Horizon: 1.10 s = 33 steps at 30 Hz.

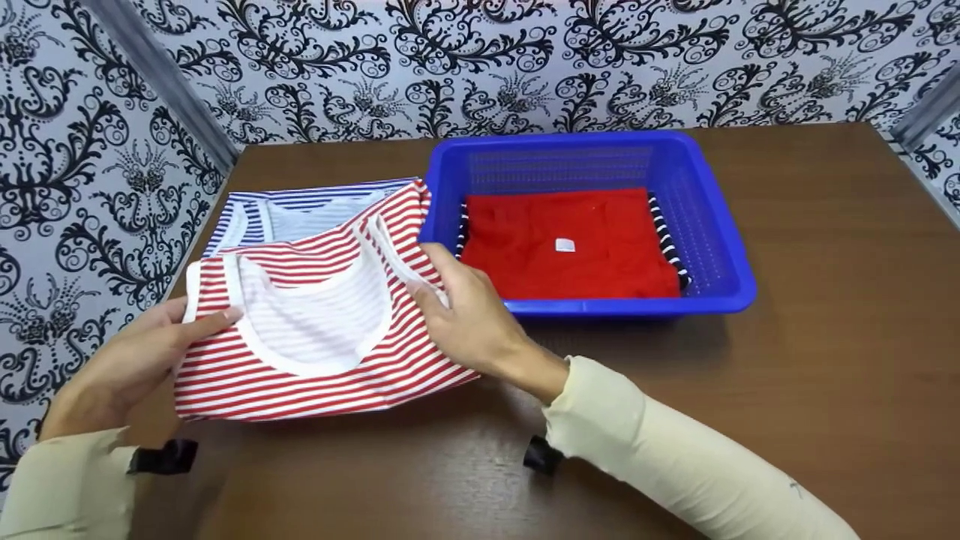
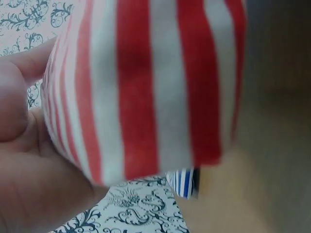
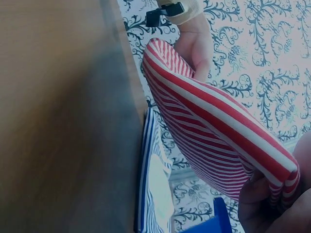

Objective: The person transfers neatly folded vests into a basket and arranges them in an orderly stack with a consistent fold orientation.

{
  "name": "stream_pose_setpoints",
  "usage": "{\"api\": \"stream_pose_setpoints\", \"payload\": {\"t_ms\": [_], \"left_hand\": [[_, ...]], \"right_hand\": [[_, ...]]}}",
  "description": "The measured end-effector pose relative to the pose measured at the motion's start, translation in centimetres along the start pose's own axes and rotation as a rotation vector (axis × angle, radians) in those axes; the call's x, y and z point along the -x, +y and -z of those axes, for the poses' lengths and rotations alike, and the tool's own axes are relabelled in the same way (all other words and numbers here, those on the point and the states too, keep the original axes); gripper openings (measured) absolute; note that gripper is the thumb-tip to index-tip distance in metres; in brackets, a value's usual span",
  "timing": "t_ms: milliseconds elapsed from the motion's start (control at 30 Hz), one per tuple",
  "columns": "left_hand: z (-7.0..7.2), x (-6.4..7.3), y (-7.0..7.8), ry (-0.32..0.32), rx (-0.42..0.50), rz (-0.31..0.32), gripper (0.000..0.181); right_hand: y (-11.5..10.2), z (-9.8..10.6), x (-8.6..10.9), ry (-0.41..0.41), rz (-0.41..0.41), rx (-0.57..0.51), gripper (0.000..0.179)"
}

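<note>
A folded red-and-white striped tank top (image 1: 300,394) with white neck and armhole trim is held up above the table between both hands. My left hand (image 1: 124,367) grips its left side, thumb on top near the shoulder strap. With thumb and fingers, my right hand (image 1: 472,315) pinches the opposite side by the other armhole. Folded layers of the tank top (image 3: 204,126) show edge-on in the right wrist view. Behind it a folded blue-and-white striped tank top (image 1: 315,206) lies on the table, partly covered by the red one in the head view.
A blue plastic basket (image 1: 720,225) stands at the back middle. Inside lies a folded red garment (image 1: 510,225) with a white label, over a black-and-white striped one (image 1: 667,232). The brown table (image 1: 840,360) meets patterned walls (image 1: 495,67) at the back and left.
</note>
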<state>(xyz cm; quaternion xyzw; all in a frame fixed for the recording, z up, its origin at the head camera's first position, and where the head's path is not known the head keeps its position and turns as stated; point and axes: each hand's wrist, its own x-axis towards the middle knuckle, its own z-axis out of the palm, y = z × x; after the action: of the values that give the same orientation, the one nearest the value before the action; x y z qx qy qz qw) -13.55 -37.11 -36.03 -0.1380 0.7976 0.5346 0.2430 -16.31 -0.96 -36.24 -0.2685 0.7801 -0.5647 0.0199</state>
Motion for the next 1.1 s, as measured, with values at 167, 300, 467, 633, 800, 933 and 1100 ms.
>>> {"api": "stream_pose_setpoints", "payload": {"t_ms": [167, 300, 467, 633, 800, 933, 1100], "left_hand": [[-0.5, -0.4, 0.6, -0.03, 0.051, -0.119, 0.044], [-1.2, -0.6, 1.2, -0.057, 0.108, -0.181, 0.037], [-2.3, -0.8, 2.2, -0.101, 0.136, -0.238, 0.037], [-3.2, -0.9, 3.3, -0.102, 0.107, -0.267, 0.041], [-4.0, -1.2, 4.2, -0.1, 0.145, -0.298, 0.054], [-4.8, -1.5, 5.0, -0.098, 0.173, -0.316, 0.057], [-5.7, -1.8, 5.8, -0.101, 0.158, -0.33, 0.063]], "right_hand": [[0.0, 1.2, 0.0, 0.021, -0.01, 0.007, 0.042], [0.0, 2.2, 0.1, 0.038, -0.024, -0.01, 0.043], [0.2, 3.5, 0.1, 0.044, -0.027, -0.025, 0.035], [0.5, 4.7, 0.3, 0.051, -0.035, -0.025, 0.036], [0.7, 6.4, 0.5, 0.071, -0.047, -0.012, 0.034], [0.8, 8.0, 0.9, 0.082, -0.061, 0.027, 0.033], [1.0, 9.5, 1.3, 0.106, -0.077, 0.078, 0.037]]}}
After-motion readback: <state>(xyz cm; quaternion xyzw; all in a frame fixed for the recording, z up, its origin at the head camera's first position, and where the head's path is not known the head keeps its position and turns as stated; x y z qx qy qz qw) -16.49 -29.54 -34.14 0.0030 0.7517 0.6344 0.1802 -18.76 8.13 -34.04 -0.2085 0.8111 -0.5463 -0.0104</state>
